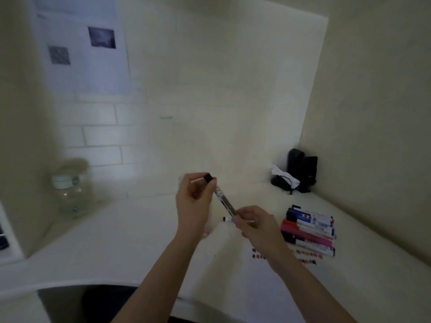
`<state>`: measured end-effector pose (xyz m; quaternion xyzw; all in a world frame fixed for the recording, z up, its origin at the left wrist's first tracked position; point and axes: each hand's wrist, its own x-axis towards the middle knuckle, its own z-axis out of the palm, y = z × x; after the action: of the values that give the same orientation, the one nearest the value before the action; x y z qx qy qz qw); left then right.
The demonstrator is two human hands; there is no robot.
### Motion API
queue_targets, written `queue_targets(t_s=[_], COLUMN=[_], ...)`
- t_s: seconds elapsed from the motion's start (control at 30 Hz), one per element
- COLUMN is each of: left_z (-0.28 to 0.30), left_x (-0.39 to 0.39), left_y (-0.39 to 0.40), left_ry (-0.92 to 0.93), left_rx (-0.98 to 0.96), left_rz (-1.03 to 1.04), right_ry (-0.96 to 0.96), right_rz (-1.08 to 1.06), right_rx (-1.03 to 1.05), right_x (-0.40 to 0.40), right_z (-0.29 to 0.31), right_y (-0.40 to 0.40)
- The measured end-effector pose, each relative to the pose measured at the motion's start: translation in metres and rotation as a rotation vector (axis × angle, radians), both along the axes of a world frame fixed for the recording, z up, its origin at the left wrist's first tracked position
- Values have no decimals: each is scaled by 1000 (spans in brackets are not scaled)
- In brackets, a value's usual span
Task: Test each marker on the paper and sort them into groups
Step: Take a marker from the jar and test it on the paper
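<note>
Holding marker (pixel 225 202) w/ both hands, marker pile (pixel 310 229) right, bottle (pixel 68 190) left

Corner of a pale, cream-white counter (pixel 130 234) — blurred throughout. Back wall (pixel 233 89) plain off-white; the right-hand wall (pixel 377 113) meets it at a corner. To the left, white brick-pattern tile (pixel 100 136) with dark grout lines. Above the tile, a white sheet (pixel 81 50) on the wall bearing two dark square prints. Soft, dim, even light, faintly brighter on the tile.

Clear plastic jar (pixel 70 190) with a white lid stands at the left, near the wall. Black pouches or cases (pixel 302 169) lean in the far right corner, a white cloth-like item (pixel 284 177) just in front — detail too soft to tell. Dark recess (pixel 93 301) at the near counter edge.
</note>
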<state>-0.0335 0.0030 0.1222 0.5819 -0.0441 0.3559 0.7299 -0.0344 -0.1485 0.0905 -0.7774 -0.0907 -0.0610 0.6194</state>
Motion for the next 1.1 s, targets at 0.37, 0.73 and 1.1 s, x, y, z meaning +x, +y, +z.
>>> queue_targets(t_s=[0.37, 0.73, 1.1], left_z=[36, 25, 27], left_x=[49, 85, 86], left_y=[70, 56, 26], left_ry=[-3, 235, -10], left_rx=[449, 1138, 1201], left_rz=[361, 490, 559], right_ry=[-101, -16, -105], right_rz=[-115, -234, -134], right_rx=[-79, -118, -623], right_x=[37, 66, 112], right_z=[-23, -47, -64], right_y=[-4, -65, -64])
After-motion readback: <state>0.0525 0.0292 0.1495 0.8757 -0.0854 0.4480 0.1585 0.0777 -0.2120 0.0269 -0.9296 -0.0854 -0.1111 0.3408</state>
